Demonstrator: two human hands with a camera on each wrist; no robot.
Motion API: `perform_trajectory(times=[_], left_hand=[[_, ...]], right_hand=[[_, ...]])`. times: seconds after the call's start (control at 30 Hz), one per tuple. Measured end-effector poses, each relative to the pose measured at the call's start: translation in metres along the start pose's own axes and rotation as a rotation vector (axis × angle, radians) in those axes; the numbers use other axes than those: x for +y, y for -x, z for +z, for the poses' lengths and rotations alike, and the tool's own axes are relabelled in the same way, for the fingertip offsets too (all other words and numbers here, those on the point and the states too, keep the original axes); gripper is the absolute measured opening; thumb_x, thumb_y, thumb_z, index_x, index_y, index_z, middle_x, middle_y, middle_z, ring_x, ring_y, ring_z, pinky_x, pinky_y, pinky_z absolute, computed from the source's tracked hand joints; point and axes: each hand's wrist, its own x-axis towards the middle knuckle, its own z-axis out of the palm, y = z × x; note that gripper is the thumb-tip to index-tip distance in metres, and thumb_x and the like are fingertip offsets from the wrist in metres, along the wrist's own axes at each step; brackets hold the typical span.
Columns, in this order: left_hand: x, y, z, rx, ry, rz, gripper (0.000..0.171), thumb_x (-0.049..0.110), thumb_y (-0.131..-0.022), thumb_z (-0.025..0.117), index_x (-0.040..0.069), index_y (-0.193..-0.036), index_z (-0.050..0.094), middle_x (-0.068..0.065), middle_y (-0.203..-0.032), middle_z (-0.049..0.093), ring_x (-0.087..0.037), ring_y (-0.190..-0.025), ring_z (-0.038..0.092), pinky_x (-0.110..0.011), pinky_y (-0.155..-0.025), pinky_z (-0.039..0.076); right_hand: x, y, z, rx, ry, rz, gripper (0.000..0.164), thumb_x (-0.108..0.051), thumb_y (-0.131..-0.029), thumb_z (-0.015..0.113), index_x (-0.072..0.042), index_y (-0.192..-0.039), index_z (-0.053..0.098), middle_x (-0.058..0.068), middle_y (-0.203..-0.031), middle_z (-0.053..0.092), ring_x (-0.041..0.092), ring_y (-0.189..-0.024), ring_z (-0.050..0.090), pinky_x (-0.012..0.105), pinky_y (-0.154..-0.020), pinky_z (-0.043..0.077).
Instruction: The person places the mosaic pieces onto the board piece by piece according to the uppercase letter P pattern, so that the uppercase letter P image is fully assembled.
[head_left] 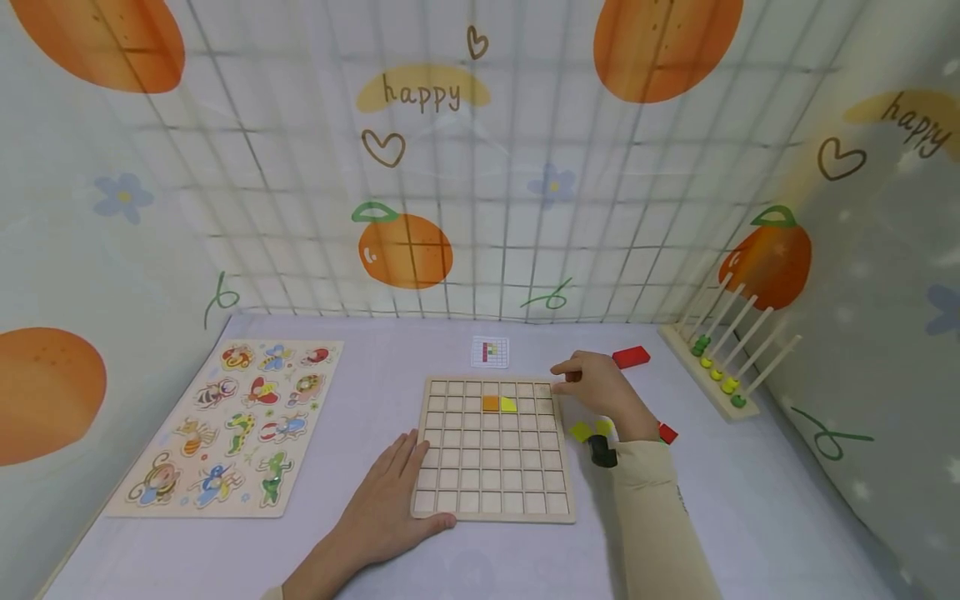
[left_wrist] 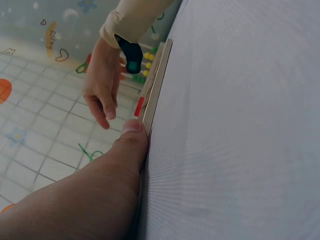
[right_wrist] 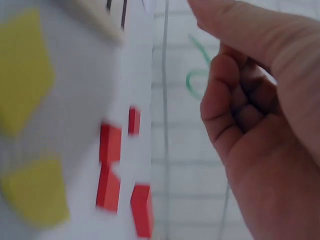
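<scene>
A wooden grid board [head_left: 570, 500] lies on the table before me. In its upper rows an orange square [head_left: 491, 404] sits beside a yellow piece [head_left: 509, 405] with a curved side. My left hand [head_left: 378, 504] rests at the board's lower left corner, fingers along the left edge and thumb along the front edge. Over the board's upper right corner hovers my right hand [head_left: 600, 387], its fingers bent loosely, with nothing seen between them. The right wrist view shows the curled fingers of this hand [right_wrist: 270, 115] above the table, with yellow pieces [right_wrist: 25, 75] and red blocks [right_wrist: 110, 142] nearby.
A small pattern card [head_left: 490, 352] lies behind the board. To the left is an insect puzzle board [head_left: 300, 450]. A bead counting rack [head_left: 708, 375] with upright pegs stands at the right, near a red block [head_left: 631, 357]. Printed curtains [head_left: 495, 250] enclose the table.
</scene>
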Motion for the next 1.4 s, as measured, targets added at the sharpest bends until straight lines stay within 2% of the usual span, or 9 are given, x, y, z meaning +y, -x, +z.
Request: perform_trajectory(times=[0.17, 0.3, 0.6, 0.8, 1.0, 1.4], left_hand=[[-0.001, 0.000, 0.001, 0.000, -0.006, 0.002, 0.122, 0.089, -0.075, 0.059, 0.009, -0.161, 0.029, -0.013, -0.171, 0.021, -0.031, -0.158, 0.021, -0.049, -0.127, 0.026], [-0.002, 0.001, 0.002, 0.001, -0.005, 0.003, 0.122, 0.090, -0.074, 0.057, 0.009, -0.161, 0.030, -0.013, -0.170, 0.022, -0.031, -0.158, 0.021, -0.049, -0.127, 0.026], [-0.002, 0.002, 0.003, 0.002, -0.004, 0.011, 0.121, 0.088, -0.075, 0.059, 0.008, -0.161, 0.029, -0.013, -0.170, 0.022, -0.032, -0.158, 0.021, -0.049, -0.127, 0.025], [-0.001, 0.002, 0.003, 0.000, 0.003, 0.006, 0.121, 0.087, -0.075, 0.060, 0.008, -0.161, 0.030, -0.013, -0.170, 0.022, -0.032, -0.158, 0.021, -0.050, -0.127, 0.025], [-0.001, 0.003, 0.003, -0.003, 0.002, 0.004, 0.121, 0.088, -0.075, 0.060, 0.008, -0.161, 0.030, -0.014, -0.170, 0.023, -0.032, -0.158, 0.021, -0.050, -0.127, 0.026], [-0.002, 0.001, 0.003, 0.027, -0.010, 0.033, 0.121, 0.090, -0.076, 0.056, 0.007, -0.160, 0.031, -0.016, -0.169, 0.025, -0.034, -0.157, 0.024, -0.051, -0.126, 0.027]], right_hand=[[0.027, 0.010, -0.011, 0.043, -0.019, 0.046, 0.036, -0.018, -0.090, 0.079, -0.004, -0.122, 0.074, 0.005, -0.089, 0.061, 0.019, -0.084, 0.054, 0.028, -0.070, 0.046], [0.044, 0.016, -0.014, 0.075, 0.013, 0.094, 0.038, -0.020, -0.089, 0.080, -0.005, -0.123, 0.074, 0.007, -0.091, 0.065, 0.020, -0.085, 0.057, 0.028, -0.071, 0.048], [0.068, 0.024, -0.012, 0.115, 0.101, 0.246, 0.043, -0.024, -0.087, 0.082, -0.004, -0.125, 0.073, 0.013, -0.104, 0.070, 0.025, -0.093, 0.056, 0.028, -0.070, 0.050], [0.078, 0.028, -0.010, 0.117, 0.088, 0.275, 0.045, -0.026, -0.087, 0.082, -0.003, -0.124, 0.073, 0.015, -0.108, 0.072, 0.026, -0.097, 0.058, 0.036, -0.077, 0.056], [0.084, 0.030, -0.010, 0.116, 0.075, 0.282, 0.044, -0.029, -0.086, 0.082, -0.003, -0.122, 0.074, 0.014, -0.106, 0.073, 0.027, -0.100, 0.059, 0.043, -0.084, 0.056], [0.081, 0.025, -0.010, 0.092, 0.071, 0.360, 0.038, -0.026, -0.089, 0.078, -0.002, -0.119, 0.073, 0.013, -0.102, 0.071, 0.026, -0.092, 0.060, 0.033, -0.072, 0.057]])
